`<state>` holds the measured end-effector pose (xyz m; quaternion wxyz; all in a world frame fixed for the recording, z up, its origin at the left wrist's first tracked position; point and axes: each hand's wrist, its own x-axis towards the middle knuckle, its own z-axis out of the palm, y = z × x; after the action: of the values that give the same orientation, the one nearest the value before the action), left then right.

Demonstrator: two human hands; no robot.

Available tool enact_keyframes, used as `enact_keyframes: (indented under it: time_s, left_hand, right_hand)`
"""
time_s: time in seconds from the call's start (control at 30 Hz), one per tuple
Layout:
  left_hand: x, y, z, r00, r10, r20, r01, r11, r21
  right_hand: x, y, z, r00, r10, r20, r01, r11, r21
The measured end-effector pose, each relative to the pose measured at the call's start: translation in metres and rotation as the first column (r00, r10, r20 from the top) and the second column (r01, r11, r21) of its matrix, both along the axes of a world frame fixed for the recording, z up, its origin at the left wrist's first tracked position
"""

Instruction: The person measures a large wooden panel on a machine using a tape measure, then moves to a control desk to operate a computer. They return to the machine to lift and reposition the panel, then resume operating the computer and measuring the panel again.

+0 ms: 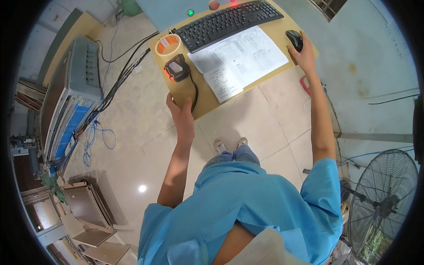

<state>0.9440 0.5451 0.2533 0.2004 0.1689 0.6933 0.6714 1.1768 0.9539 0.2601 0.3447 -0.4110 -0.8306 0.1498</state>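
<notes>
Head view: a rounded black plastic mouse [293, 39] is held between the parted thumb and fingers of the right hand [303, 57], at the right side of a flat yellow-tan board [204, 102]. The left hand's [181, 114] thumb and fingers are spread at the near-left corner; their pressure cannot be told. Between the hands, white printed sheets [249, 55] are laid, with a long black keyboard [229, 24] placed beyond.
</notes>
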Motion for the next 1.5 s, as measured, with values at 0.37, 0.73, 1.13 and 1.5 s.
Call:
enact_keyframes:
  time_s: [0.37,0.73,1.13,1.5]
  left_hand:
    - [-0.004,0.02,0.012,0.967,0.074,-0.246,-0.157,0.928,-0.339]
    - [0.016,0.052,0.019,0.82,0.19,-0.54,-0.547,0.537,-0.642]
    - [0.02,0.052,0.02,0.804,0.262,-0.534,-0.588,0.488,-0.645]
    - [0.02,0.054,0.017,0.783,0.271,-0.56,-0.616,0.463,-0.638]
  right_hand:
    - [-0.005,0.037,0.0,0.968,0.252,-0.011,-0.251,0.967,0.047]
    - [-0.012,0.033,-0.011,0.983,0.184,-0.026,-0.179,0.977,0.119]
    - [-0.006,0.021,0.003,0.955,0.296,0.005,-0.296,0.955,-0.025]
    - [-0.006,0.019,0.003,0.949,0.312,0.039,-0.311,0.95,-0.03]
